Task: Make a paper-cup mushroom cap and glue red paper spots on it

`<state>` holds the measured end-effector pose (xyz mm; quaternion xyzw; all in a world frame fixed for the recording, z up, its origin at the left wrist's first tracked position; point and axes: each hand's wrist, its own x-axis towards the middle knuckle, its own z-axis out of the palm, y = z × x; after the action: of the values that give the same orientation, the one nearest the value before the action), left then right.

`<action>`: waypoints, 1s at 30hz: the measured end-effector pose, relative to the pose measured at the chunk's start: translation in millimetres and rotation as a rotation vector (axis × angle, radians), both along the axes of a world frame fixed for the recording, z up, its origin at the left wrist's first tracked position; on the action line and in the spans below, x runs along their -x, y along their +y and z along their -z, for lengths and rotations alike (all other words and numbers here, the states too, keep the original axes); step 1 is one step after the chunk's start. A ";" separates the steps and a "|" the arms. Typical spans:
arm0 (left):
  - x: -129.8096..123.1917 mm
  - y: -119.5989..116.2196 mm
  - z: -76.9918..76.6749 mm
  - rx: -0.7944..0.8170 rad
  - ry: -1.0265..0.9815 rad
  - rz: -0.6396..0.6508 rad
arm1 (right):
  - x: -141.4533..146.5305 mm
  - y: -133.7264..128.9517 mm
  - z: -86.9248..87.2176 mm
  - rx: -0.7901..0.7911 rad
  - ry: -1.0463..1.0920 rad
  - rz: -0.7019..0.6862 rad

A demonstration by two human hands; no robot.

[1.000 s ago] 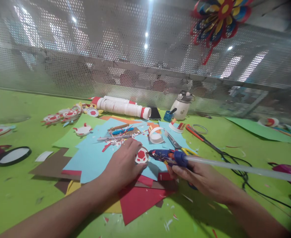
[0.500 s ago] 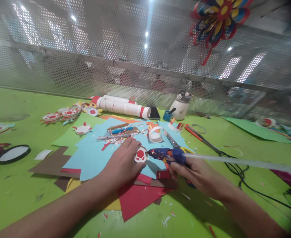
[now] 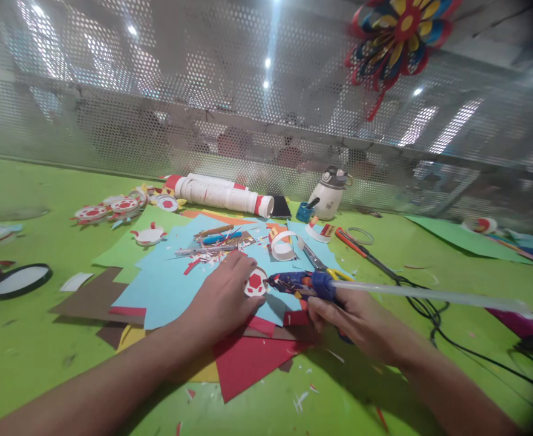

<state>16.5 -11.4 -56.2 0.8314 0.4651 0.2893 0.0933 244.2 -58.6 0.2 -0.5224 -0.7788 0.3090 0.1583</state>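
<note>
Between the thumb and fingers of my left hand (image 3: 225, 297) is a small white paper disc (image 3: 256, 282) with red shapes on it. My right hand (image 3: 343, 312) is wrapped around a blue hot glue gun (image 3: 300, 284), whose nozzle points left at the disc's right edge. I cannot tell whether the nozzle touches it. A long clear glue stick (image 3: 420, 292) sticks out of the gun's back. Light blue paper sheets (image 3: 157, 284) lie under my left hand. Just behind the gun are scissors (image 3: 312, 254) and a white paper ring (image 3: 283, 249).
Paper scraps and a blue-handled tool (image 3: 222, 238) lie beyond my left hand. Finished-looking paper discs (image 3: 124, 206) sit at the left, a white paper roll (image 3: 223, 197) at the back. A white bottle (image 3: 328, 194) and blue jar (image 3: 305, 212) stand behind. A black cable (image 3: 429, 312) coils at the right.
The whole view has shifted slightly. Both hands, the disc and the glue gun keep nearly the same position relative to one another.
</note>
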 end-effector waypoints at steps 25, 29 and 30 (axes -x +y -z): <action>0.3 0.1 0.9 0.004 0.005 0.015 | -1.1 1.3 4.1 -0.015 0.006 0.011; 0.2 1.5 1.7 -0.010 -0.009 0.025 | -1.6 1.0 3.5 -0.021 -0.013 0.004; 0.1 1.7 1.7 -0.011 -0.011 0.024 | -1.4 0.7 3.1 -0.016 -0.015 0.005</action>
<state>16.4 -9.7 -57.8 0.8358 0.4529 0.2954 0.0949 245.6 -57.9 -2.9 -0.5254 -0.7810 0.2986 0.1575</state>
